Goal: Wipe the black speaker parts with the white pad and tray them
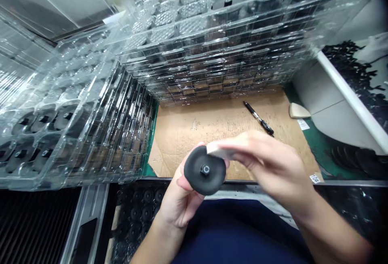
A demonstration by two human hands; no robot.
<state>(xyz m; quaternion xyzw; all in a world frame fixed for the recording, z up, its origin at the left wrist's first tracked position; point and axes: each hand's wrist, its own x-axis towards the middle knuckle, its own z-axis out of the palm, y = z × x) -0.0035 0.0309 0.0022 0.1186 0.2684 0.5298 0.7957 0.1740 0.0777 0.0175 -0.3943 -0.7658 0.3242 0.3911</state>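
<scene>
A round black part [197, 179], shaped like a shallow disc with a raised stud in its middle, is gripped by my left hand [178, 203]. Its studded face is turned up towards me. Over the disc's upper right edge, my right hand [269, 163] pinches a small pale pad [220, 151]. The pad meets or hovers just above the rim; which of the two, I cannot tell. Motion smears the right fingers somewhat, and they partly cover the pad.
Brown cardboard [212, 122] covers the bench, with a black pen [257, 117] on it. Stacked clear plastic trays [206, 49] stand behind, more trays [75, 94] at left. To the right are an off-white wedge [299, 110] and a white bin [321, 90]. Black discs [145, 211] lie below.
</scene>
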